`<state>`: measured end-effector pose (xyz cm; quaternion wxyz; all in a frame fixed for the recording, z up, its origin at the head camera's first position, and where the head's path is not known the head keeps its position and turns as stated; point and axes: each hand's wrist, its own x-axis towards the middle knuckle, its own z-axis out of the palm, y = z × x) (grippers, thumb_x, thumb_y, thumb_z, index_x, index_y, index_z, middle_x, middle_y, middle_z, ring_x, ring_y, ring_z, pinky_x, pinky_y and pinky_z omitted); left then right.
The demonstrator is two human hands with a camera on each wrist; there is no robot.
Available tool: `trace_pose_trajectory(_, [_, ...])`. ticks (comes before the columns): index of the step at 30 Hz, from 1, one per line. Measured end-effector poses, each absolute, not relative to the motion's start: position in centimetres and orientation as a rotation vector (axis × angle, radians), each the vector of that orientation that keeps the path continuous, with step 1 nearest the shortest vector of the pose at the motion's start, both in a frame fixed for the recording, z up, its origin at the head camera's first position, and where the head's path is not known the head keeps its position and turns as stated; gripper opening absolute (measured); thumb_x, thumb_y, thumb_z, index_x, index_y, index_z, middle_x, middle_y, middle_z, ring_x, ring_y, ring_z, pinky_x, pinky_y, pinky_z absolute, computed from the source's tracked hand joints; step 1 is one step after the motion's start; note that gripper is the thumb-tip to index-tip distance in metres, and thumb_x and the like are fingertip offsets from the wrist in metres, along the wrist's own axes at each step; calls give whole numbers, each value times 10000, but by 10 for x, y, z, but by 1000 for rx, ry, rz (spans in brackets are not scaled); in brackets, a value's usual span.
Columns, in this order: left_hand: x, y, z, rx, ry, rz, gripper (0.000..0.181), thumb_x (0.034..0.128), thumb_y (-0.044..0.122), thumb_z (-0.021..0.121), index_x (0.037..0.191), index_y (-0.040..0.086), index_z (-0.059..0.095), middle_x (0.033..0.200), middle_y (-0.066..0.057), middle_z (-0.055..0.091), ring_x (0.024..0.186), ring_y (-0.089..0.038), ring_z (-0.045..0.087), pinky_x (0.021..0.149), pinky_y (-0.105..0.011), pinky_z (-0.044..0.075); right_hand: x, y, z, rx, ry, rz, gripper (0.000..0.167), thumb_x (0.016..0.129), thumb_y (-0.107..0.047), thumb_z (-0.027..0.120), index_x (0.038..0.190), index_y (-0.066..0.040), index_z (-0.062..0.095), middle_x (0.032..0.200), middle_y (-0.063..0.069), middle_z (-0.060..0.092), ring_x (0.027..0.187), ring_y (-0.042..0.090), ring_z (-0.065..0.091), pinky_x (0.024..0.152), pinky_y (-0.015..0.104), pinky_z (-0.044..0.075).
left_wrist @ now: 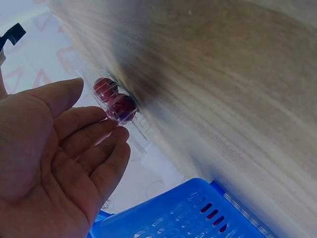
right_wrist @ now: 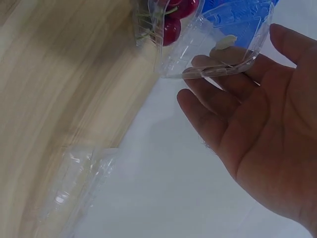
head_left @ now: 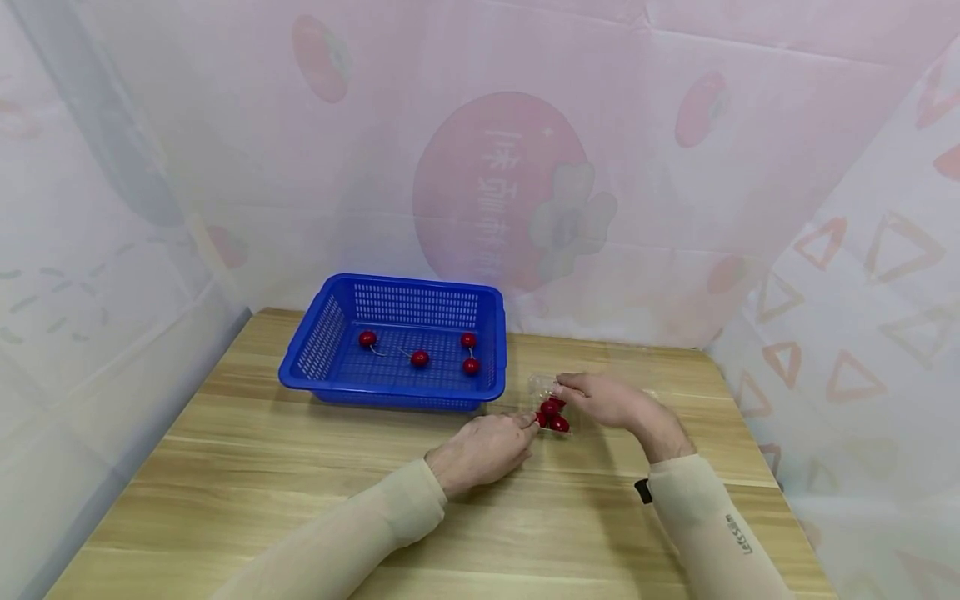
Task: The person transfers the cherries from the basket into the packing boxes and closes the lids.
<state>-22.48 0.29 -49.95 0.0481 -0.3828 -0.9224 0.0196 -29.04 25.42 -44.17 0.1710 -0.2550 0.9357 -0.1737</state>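
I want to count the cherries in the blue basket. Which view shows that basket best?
The head view: the whole blue basket shows, with four cherries inside. The left wrist view shows only part of its slotted side, cut off by the frame; the right wrist view, just a little blue behind the clear lid.

You wear cream sleeves [head_left: 360,533]
The left sleeve [head_left: 375,525] looks plain; the right sleeve [head_left: 705,517] carries small dark lettering [head_left: 738,534], a black tab [head_left: 643,492] beside its cuff [head_left: 672,469].

the basket [head_left: 397,398] stands left of the container [head_left: 542,387].
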Motion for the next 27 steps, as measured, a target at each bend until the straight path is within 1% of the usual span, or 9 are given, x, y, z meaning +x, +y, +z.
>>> trace_pose_trajectory(5, [-225,0,-498,-1154,-2850,12,464,1178,337,724,1577,103,743,1624,-60,753,1411,-212,797,1087,-346,709,-288,254,-447,-716,2634,-508,665,1280,-384,451,1737,99,457,1824,332,452,1719,574,412,1430,722,347])
trace_pose_trajectory(11, [-224,-8,-493,-1109,-2860,-56,450,1172,319,732,1561,95,749,1630,-75,748,1368,-241,818,1052,-394,729,-284,254,-452,-704,2640,-477,723,1260,-408,510,1755,110,409,1856,346,380,1748,580,349,1451,721,305])
trace_pose_trajectory(15, [-223,-14,-493,-1083,-2906,-131,470,1192,303,698,1601,72,716,1646,-100,734,1414,-261,796,1114,-419,709,-281,251,-455,-711,2660,-428,763,1242,-422,560,1758,115,394,1863,360,349,1739,593,356,1444,732,309])
trace_pose_trajectory(20, [-223,-18,-495,-1026,-2963,-295,460,1211,265,661,1597,19,702,1609,-150,753,1402,-304,801,1145,-427,694,-278,248,-460,-703,2679,-399,826,1212,-409,645,1774,118,349,1878,365,307,1743,589,349,1446,719,314])
trace_pose_trajectory(22, [-223,-18,-497,-1004,-2962,-387,441,1219,239,642,1587,2,701,1565,-154,779,1336,-305,830,1096,-430,716,-277,248,-462,-696,2684,-392,843,1199,-397,675,1777,118,341,1882,362,298,1743,588,350,1442,719,322])
trace_pose_trajectory(24, [-224,-17,-498,-984,-2951,-477,388,1217,210,637,1535,4,724,1447,-142,828,1191,-270,863,990,-415,746,-275,248,-463,-686,2689,-385,851,1187,-388,698,1780,111,344,1887,352,299,1744,583,353,1438,719,330])
trace_pose_trajectory(25, [-224,-16,-499,-973,-2945,-531,351,1216,194,635,1496,9,736,1370,-134,844,1101,-247,862,926,-401,752,-274,247,-464,-684,2694,-377,849,1182,-384,707,1779,105,354,1886,347,307,1740,583,361,1433,721,338])
trace_pose_trajectory(26, [-225,-15,-499,-958,-2936,-587,332,1212,175,634,1480,9,739,1316,-126,848,1026,-216,844,875,-385,750,-274,247,-464,-684,2701,-370,846,1176,-380,718,1775,103,367,1883,344,319,1735,585,371,1426,725,348])
trace_pose_trajectory(27, [-226,-14,-499,-947,-2921,-639,282,1198,145,646,1424,14,753,1237,-114,848,950,-184,808,813,-369,736,-273,247,-465,-683,2708,-364,844,1171,-379,728,1773,98,378,1880,340,331,1731,584,379,1422,726,355])
